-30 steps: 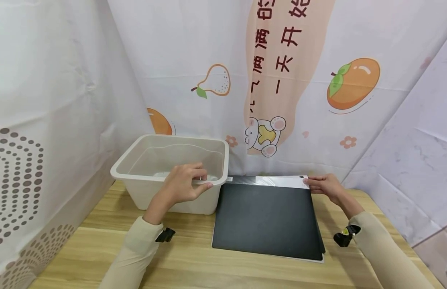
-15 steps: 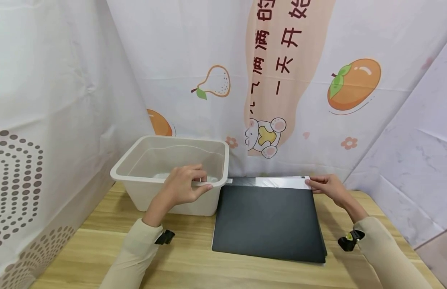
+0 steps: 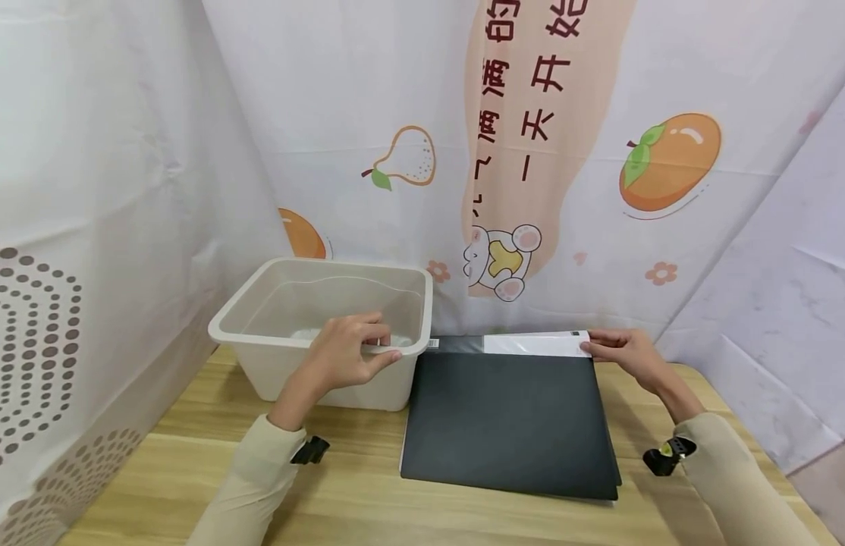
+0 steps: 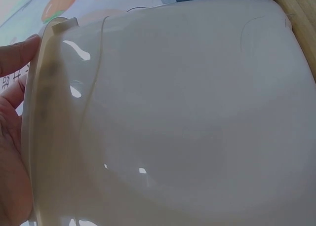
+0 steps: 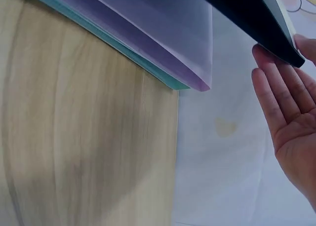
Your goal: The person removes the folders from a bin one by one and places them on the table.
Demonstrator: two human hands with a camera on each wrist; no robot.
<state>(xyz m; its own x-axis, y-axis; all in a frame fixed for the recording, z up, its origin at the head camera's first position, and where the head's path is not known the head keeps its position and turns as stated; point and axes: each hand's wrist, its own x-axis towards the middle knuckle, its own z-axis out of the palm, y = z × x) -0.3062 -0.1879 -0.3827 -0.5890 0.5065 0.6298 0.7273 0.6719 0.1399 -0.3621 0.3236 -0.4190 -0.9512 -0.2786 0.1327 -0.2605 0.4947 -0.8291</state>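
A beige plastic bin (image 3: pixel 252 340) stands on the left, its near rim gripped by my left hand (image 3: pixel 343 350), thumb outside and fingers over the inner side. The left wrist view shows that hand (image 4: pixel 15 152) at the rim and the bin's smooth wall (image 4: pixel 187 107). To the right of the bin lies a black folder (image 3: pixel 507 421) with a white label strip along its far edge. My right hand (image 3: pixel 627 355) pinches the far right corner of this folder. Seen from the right wrist, the corner of the black folder (image 5: pixel 256 23) is raised between thumb and fingers.
Under the black folder, a purple folder (image 5: pixel 148 28) and a teal folder (image 5: pixel 123 51) lie on the wooden table (image 3: pixel 354 478). Printed white cloth (image 3: pixel 354 83) hangs behind and at both sides.
My right hand has shifted slightly to the right with the black folder's corner, and the folder's right side has moved with it. My left hand stays on the bin's rim.
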